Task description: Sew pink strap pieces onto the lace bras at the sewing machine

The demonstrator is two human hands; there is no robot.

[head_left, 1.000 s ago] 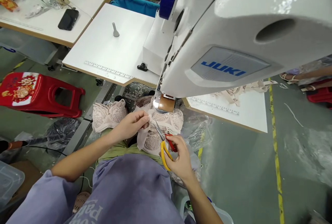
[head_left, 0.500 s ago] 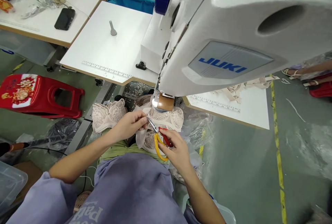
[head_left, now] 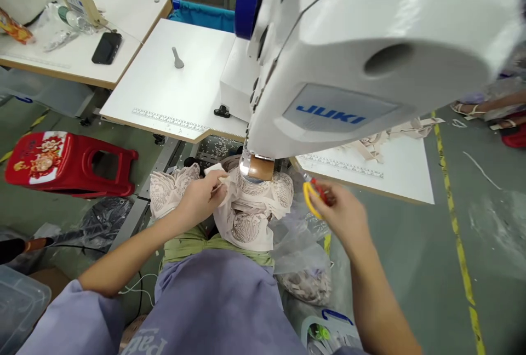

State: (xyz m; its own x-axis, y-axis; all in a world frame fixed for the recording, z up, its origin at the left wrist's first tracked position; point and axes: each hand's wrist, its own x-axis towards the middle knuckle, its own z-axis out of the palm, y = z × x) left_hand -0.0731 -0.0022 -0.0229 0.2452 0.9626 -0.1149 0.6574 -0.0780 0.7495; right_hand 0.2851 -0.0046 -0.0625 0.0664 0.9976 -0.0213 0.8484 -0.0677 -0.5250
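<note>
My left hand (head_left: 201,197) pinches a pale strip at the edge of a beige lace bra (head_left: 246,227), which lies over my lap and under the head of the sewing machine (head_left: 263,125). One lace cup (head_left: 168,188) rests left of that hand. Off to the right, beside the table's front edge, my right hand (head_left: 346,211) grips scissors (head_left: 309,197) with one yellow and one red handle. Their blades point up and left, away from the bra, and are blurred.
White worktables (head_left: 181,92) flank the machine, with beige straps (head_left: 372,149) on the right one. A red stool (head_left: 74,163) stands at the left. A plastic bag (head_left: 306,286) and a clear box (head_left: 306,327) with a blue handle sit low on the right.
My right hand has carried the scissors away from the left fingers, to the right. My left hand stays at the bra's edge, a pale strip now showing above it.
</note>
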